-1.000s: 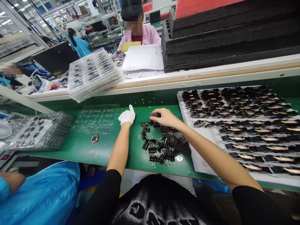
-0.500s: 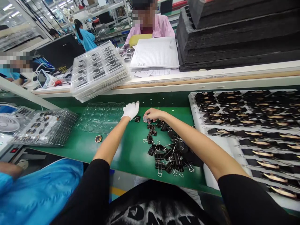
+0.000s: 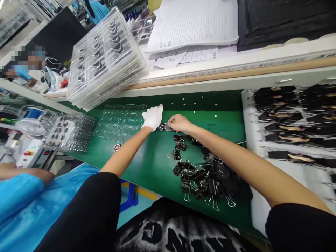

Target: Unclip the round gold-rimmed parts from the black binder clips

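My left hand, in a white glove, is closed at the back of the green bench. A black binder clip sticks out at its lower right side; the glove hides the fingers' grip on it. My bare right hand pinches a small round grey disc by its edge, right up against the clip. Whether the disc sits inside the clip's jaws I cannot tell. Below my right forearm lies a heap of black binder clips, with dark flat pieces beside it.
A clear moulded tray lies left of my glove, with a small ring-shaped part near it. Stacked trays stand farther left. On the right, a white foam board bears rows of clipped black pieces. A white shelf runs behind.
My right hand has brought the disc leftward to the clip at my left hand; the two were apart before. The view has tilted down and come closer.
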Demonstrator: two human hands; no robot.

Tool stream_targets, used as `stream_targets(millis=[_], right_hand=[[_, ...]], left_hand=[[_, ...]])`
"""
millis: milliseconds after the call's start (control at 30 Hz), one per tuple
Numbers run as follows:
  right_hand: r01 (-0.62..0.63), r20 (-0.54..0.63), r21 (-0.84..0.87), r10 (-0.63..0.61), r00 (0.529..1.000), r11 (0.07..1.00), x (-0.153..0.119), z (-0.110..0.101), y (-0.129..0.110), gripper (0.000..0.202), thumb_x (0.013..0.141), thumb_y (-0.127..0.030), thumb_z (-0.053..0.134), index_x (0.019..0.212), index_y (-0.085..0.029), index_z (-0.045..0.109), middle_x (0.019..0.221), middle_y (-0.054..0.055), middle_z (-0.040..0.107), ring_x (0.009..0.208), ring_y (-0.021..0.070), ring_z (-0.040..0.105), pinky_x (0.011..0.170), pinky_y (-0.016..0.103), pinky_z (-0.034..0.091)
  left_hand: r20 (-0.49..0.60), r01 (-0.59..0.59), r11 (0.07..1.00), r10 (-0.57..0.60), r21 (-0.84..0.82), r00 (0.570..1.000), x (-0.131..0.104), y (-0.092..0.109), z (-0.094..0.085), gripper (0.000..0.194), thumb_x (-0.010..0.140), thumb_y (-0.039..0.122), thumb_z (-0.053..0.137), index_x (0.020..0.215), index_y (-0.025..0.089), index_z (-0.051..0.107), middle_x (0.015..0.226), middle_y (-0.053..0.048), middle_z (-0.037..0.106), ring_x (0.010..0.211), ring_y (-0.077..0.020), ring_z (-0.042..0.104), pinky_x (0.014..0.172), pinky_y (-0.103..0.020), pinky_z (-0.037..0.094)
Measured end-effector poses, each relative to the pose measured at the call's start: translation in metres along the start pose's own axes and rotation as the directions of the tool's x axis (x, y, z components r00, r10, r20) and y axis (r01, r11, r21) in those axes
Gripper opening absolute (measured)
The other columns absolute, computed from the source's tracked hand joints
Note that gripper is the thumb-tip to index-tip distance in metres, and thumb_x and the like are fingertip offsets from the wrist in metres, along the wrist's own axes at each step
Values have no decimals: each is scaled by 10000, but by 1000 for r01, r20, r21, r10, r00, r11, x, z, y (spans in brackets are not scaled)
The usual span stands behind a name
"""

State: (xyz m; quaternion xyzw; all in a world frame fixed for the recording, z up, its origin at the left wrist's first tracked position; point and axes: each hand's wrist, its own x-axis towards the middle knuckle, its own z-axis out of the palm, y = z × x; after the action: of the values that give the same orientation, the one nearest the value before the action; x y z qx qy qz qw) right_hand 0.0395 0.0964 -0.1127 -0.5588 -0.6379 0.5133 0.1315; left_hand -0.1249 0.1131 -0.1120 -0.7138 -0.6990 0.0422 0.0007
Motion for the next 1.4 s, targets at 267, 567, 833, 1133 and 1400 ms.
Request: stream_targets(millis=[267, 567, 833, 1133, 1400], right_hand=[[-28, -59, -23, 27, 998, 999, -12, -4, -2, 212, 794, -141, 751, 1006, -159, 756, 862, 89, 763, 622, 183, 642, 543, 303, 510], [-106, -142, -124, 88, 986, 987, -16, -4, -17, 305, 690, -102, 802, 972, -157, 699, 997, 115, 719, 897, 255, 691, 719, 339, 553], [-115, -172, -119, 94, 981, 986, -6, 4, -19, 146, 736, -112, 757, 852, -158, 680, 822, 82, 678, 798, 240, 684, 680, 360, 574], [-167, -163, -186, 137, 977, 968, -8, 17, -30, 207, 785, -31, 694, 946, -146, 632, 911, 89, 647, 980, 295, 701, 837, 407, 580], [129, -125, -350, -183, 975, 928, -9, 23, -8, 533, 651, -139, 864, 1112, -153, 596, 1160, 117, 591, 982, 248, 639, 853, 390, 567]], left_hand=[[0, 58, 998, -58, -33, 998, 1, -3, 3, 593, 1034, 250, 240, 1603, 287, 404, 1433, -160, 602, 1229, -384, 570, 979, -599, 456], [7, 117, 987, -117, -112, 993, 1, -5, 8, 578, 1054, 282, 227, 1607, 307, 393, 1442, -126, 607, 1258, -357, 571, 1025, -585, 448], [16, 115, 982, -114, -149, 993, -1, -4, 8, 597, 1039, 244, 256, 1624, 295, 369, 1465, -122, 591, 1263, -356, 554, 1042, -593, 427], [27, 92, 979, -88, -182, 996, -2, -3, 9, 582, 1064, 235, 244, 1640, 259, 325, 1466, -137, 563, 1291, -376, 547, 1059, -616, 402], [30, 50, 979, -45, -197, 999, -5, -4, 11, 580, 1087, 283, 220, 1657, 187, 263, 1472, -167, 532, 1347, -406, 511, 1075, -635, 369]])
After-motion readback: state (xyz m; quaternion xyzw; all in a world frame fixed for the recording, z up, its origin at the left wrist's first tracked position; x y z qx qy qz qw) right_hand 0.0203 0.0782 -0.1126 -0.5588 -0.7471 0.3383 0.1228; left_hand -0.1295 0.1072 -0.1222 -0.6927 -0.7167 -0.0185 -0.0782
